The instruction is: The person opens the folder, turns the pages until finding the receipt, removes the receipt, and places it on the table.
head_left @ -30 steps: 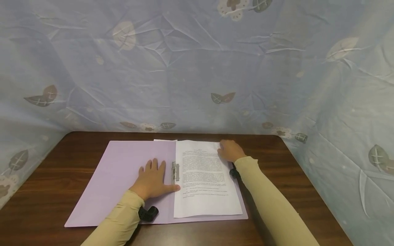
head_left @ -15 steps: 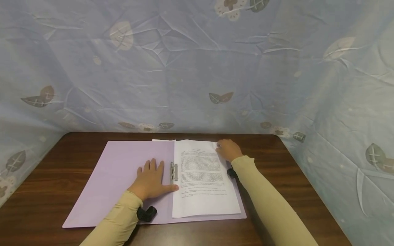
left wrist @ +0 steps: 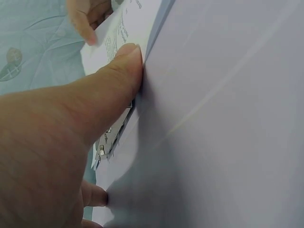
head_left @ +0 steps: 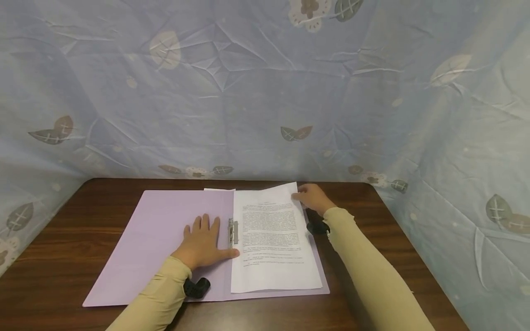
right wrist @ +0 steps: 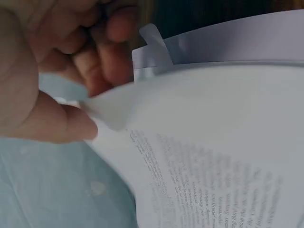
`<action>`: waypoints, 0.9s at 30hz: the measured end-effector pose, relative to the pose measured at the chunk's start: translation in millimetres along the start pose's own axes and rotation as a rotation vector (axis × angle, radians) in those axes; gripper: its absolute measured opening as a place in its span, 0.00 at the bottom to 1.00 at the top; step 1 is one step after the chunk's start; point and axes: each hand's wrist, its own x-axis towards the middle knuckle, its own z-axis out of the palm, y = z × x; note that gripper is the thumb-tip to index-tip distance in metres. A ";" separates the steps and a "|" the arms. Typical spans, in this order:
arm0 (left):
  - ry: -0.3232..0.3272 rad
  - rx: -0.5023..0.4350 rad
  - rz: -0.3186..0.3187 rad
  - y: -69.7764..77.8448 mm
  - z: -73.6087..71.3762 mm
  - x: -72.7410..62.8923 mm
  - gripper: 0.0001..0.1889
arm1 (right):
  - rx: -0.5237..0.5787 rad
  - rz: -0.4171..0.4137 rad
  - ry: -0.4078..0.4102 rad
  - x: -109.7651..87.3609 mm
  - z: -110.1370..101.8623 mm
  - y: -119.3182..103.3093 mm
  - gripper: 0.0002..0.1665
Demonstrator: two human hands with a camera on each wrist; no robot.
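Note:
A purple folder (head_left: 165, 230) lies spread on the table, with a metal binder clip mechanism (head_left: 233, 231) along its spine. Printed paper sheets (head_left: 273, 271) lie on its right half. My left hand (head_left: 203, 246) rests flat on the left cover, fingers spread, its thumb on the papers' left edge below the metal clip. At the top right corner of the papers, my right hand (head_left: 313, 197) pinches a sheet between thumb and fingers. That corner is lifted and bends upward; the right wrist view shows the sheet (right wrist: 213, 109) curving away from the thumb (right wrist: 78, 124).
A dark brown wooden table (head_left: 62, 257) carries the folder. Behind and to the right hangs a pale blue patterned cloth (head_left: 248, 92). A white paper edge (head_left: 219, 189) sticks out past the folder's top near the spine.
My right hand has raised the top right corner of the sheet, which lay flatter before, and moved slightly right. The left hand has stayed in place on the folder.

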 end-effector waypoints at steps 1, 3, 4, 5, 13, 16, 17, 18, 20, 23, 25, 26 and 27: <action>-0.001 -0.002 0.000 0.3 -0.2 0.0 0.65 | 0.013 0.004 -0.010 -0.6 -1.2 1.4 0.25; -0.003 -0.003 0.000 0.9 -0.9 0.0 0.65 | 0.040 0.010 -0.018 -3.3 -3.7 3.1 0.20; -0.003 0.001 0.001 0.7 -0.9 0.2 0.65 | 0.049 0.008 -0.012 -4.6 -4.6 3.7 0.19; -0.005 0.003 0.001 0.8 -1.3 0.2 0.65 | 0.056 0.000 -0.002 -5.5 -5.1 4.4 0.17; -0.004 -0.001 -0.005 -1.3 -2.3 0.5 0.64 | 0.036 -0.024 0.023 -19.9 -7.3 3.7 0.13; -0.001 -0.001 -0.003 -0.8 -1.8 0.3 0.64 | 0.064 0.000 -0.048 -31.7 -7.5 5.2 0.11; -0.001 0.000 -0.003 -0.8 -1.5 0.4 0.64 | 0.068 0.002 -0.069 -35.8 -7.6 6.7 0.10; 0.000 -0.001 -0.001 -0.4 -1.3 0.1 0.64 | 0.068 0.003 -0.084 -40.3 -7.8 8.4 0.10; 0.003 -0.002 0.005 0.4 -0.5 0.1 0.64 | 0.077 -0.009 -0.109 -48.4 -7.6 13.8 0.10; 0.004 -0.004 0.007 1.3 -0.5 0.0 0.64 | 0.087 -0.018 -0.133 -59.1 -6.6 22.3 0.11; 0.005 -0.008 0.010 1.9 -0.8 -0.2 0.64 | 0.099 -0.019 -0.146 -65.2 -5.6 27.6 0.11; 0.006 -0.010 0.010 2.0 -0.9 -0.1 0.64 | 0.103 -0.017 -0.150 -67.8 -5.4 29.9 0.11; 0.007 -0.013 0.011 2.1 -0.9 0.0 0.64 | 0.111 -0.014 -0.149 -70.0 -5.0 31.9 0.10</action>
